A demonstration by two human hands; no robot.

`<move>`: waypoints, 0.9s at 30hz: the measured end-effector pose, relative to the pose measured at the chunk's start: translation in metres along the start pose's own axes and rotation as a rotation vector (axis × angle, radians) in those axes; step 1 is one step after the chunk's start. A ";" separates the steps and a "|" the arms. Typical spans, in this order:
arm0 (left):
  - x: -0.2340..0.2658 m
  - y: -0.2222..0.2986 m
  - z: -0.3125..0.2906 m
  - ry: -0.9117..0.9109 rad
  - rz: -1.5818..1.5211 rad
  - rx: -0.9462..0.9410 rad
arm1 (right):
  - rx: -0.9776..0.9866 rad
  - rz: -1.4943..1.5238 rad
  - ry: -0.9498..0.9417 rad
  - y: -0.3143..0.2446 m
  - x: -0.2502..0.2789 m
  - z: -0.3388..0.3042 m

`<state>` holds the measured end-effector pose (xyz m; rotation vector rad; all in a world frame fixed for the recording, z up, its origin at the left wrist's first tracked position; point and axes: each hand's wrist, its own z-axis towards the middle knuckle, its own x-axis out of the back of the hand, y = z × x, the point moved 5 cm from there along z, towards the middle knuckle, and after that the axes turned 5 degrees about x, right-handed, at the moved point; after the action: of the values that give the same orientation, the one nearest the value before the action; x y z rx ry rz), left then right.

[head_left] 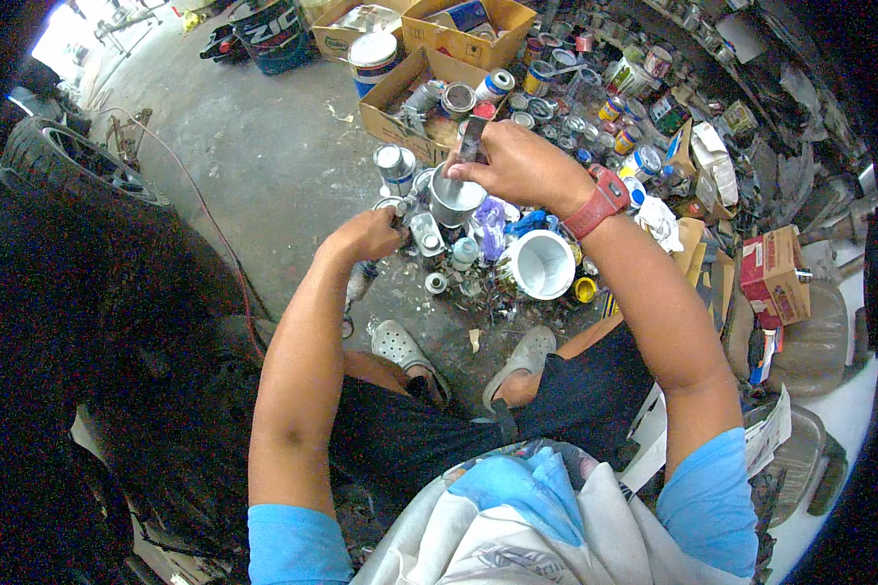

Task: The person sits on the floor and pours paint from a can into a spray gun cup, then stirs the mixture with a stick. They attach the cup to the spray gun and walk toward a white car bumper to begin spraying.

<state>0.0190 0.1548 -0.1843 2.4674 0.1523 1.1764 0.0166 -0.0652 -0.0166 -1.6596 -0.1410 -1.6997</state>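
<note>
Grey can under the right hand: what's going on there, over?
Right hand gripping dark tool over grey can. Left hand curled nearby, grip unclear. White bucket close on the right.

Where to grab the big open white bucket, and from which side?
Near rim of the white bucket, probably, from above on the person's side: its wide mouth faces up, exposing the rim, while a blue item crowds the far edge.

from the head, a fisheye looks down, shirt (517, 497) nearest, left hand (365, 236) and right hand (534, 166) farther out.
</note>
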 end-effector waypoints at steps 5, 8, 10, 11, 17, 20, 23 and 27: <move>-0.001 -0.003 0.001 0.014 -0.016 -0.027 | 0.025 0.016 0.175 0.000 0.021 -0.009; 0.001 -0.004 0.001 0.036 -0.012 -0.024 | -0.038 0.007 0.236 -0.001 0.025 -0.022; 0.002 -0.003 0.002 0.044 -0.014 -0.021 | -0.089 -0.108 0.250 -0.004 0.019 -0.028; 0.003 -0.003 0.002 0.043 -0.018 -0.016 | -0.156 -0.087 0.225 -0.003 0.013 -0.030; 0.002 -0.002 0.000 0.029 -0.009 -0.018 | -0.110 0.172 0.255 -0.003 0.004 -0.035; 0.001 -0.002 0.002 0.029 -0.007 -0.010 | -0.094 0.003 0.202 0.002 0.004 -0.029; -0.001 -0.001 0.004 0.025 -0.008 -0.018 | -0.026 -0.029 0.228 0.002 0.005 -0.022; -0.001 -0.001 0.002 0.033 -0.001 -0.013 | -0.040 -0.055 0.167 0.000 0.007 -0.016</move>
<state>0.0201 0.1549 -0.1865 2.4371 0.1544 1.2150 0.0049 -0.0770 -0.0130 -1.5465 -0.0736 -1.8848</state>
